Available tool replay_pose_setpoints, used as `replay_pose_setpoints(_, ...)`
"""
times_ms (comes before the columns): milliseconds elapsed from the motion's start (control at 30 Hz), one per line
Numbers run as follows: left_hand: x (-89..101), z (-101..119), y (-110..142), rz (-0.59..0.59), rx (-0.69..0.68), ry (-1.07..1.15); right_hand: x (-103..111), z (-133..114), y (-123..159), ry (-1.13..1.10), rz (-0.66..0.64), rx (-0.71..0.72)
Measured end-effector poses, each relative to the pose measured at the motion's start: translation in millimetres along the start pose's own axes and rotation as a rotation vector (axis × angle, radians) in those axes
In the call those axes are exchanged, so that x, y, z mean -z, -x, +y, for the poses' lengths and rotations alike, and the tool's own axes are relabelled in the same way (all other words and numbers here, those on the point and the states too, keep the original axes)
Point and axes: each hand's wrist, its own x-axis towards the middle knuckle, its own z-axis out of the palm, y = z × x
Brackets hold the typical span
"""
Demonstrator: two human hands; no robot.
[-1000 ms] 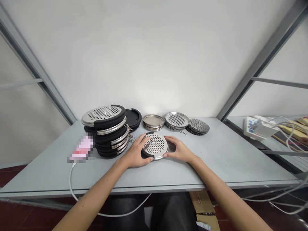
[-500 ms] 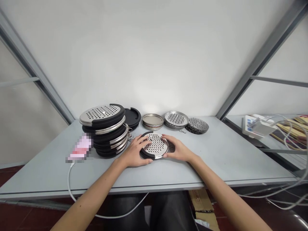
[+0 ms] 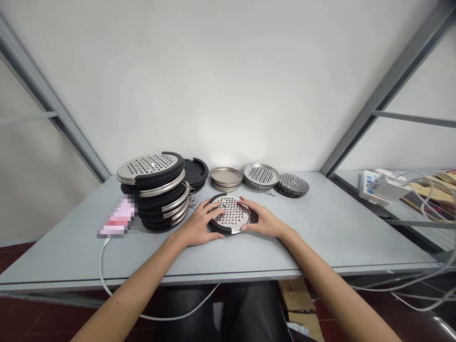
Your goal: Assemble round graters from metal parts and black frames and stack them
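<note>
A round metal grater (image 3: 233, 212) with a black rim piece along its left side lies flat on the table in front of me. My left hand (image 3: 200, 222) holds its black side, fingers on top and thumb at the front edge. From the right, my right hand (image 3: 264, 219) grips the bare metal edge between thumb and fingers. Something dark and shiny shows in the gap inside my right hand; I cannot make out what it is. To the left stands a tall stack of similar graters (image 3: 153, 171) with black rims and metal hooks.
Along the wall sit black round holders (image 3: 196, 174), plain metal discs (image 3: 225, 176), slotted grater discs (image 3: 261, 175) and darker rough-punched discs (image 3: 292, 184). A blurred pink phone-like object (image 3: 119, 218) trails a white cable (image 3: 103, 266). A power strip (image 3: 374, 187) lies at the right.
Both hands stay around the grater, with only a slight shift of fingers. The whole view has moved a little; the stacks stand as before.
</note>
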Motion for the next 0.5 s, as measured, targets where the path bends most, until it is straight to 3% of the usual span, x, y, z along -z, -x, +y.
replay_pose_setpoints(500, -2.4, 0.2, -5.9, 0.095, -0.016, -0.081, 1.8, -0.9, -1.2, 0.105, 0.070, 0.003)
